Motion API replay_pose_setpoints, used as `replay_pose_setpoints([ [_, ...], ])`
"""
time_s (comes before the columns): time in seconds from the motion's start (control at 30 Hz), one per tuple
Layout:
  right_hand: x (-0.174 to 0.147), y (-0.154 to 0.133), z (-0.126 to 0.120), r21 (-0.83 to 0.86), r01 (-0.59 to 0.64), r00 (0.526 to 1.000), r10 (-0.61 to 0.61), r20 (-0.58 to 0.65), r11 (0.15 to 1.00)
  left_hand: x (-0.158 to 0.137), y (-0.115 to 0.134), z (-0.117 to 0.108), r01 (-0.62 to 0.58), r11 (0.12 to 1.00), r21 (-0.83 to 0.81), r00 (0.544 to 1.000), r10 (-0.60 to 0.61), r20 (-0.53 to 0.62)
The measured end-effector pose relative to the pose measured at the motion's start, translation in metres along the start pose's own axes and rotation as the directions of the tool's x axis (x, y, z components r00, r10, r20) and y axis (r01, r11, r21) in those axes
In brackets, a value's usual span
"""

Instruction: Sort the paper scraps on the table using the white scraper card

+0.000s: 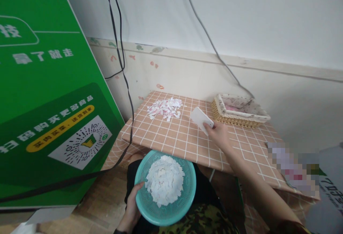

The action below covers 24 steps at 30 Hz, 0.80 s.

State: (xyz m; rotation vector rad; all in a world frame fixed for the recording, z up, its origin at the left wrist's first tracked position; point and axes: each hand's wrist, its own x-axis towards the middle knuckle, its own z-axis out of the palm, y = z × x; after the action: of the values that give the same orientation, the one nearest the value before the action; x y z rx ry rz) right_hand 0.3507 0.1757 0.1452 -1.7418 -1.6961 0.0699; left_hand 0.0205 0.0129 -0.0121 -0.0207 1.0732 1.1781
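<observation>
You face a white wall (268, 16) behind a checked table (160, 135). A green panel (53, 87) stands on your left; the floor (99, 196) is brown.

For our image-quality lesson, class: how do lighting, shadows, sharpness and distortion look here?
Head view: soft light, no hard shadows on the checked tablecloth; head view: the white flat object in the right hand shows little surface detail; head view: the green panel slants, perhaps partly from wide-angle distortion; head view: coarse pixelation hides whatever lies under the patch at right.
</observation>
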Motion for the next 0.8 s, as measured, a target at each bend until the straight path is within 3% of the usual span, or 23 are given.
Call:
replay_pose_setpoints([
  [0.17, 0.014, -0.001, -0.005, 0.11, -0.056, 0.996, 0.062, -0.059, 0.992, -0.001, 0.0, 0.002, 0.003, 1.0, 0.012, 1.0, -0.003, 0.007],
  [0.3, 0.027, -0.015, 0.013, 0.089, -0.003, 0.999, -0.001, 0.04, 0.996, -0.005, 0.001, 0.007, -0.023, 1.0, 0.021, 1.0, 0.023, -0.003],
  [0.5, 0.054, -0.033, 0.037, -0.011, 0.036, 0.995, -0.035, 0.096, 0.999, -0.008, 0.002, 0.008, -0.059, 0.998, 0.013, 0.998, 0.059, -0.008],
  [0.8, 0.082, -0.038, 0.027, -0.042, 0.153, 0.965, -0.14, 0.224, 0.987, -0.006, 0.002, 0.009, -0.023, 0.999, 0.032, 0.998, 0.025, -0.059],
])
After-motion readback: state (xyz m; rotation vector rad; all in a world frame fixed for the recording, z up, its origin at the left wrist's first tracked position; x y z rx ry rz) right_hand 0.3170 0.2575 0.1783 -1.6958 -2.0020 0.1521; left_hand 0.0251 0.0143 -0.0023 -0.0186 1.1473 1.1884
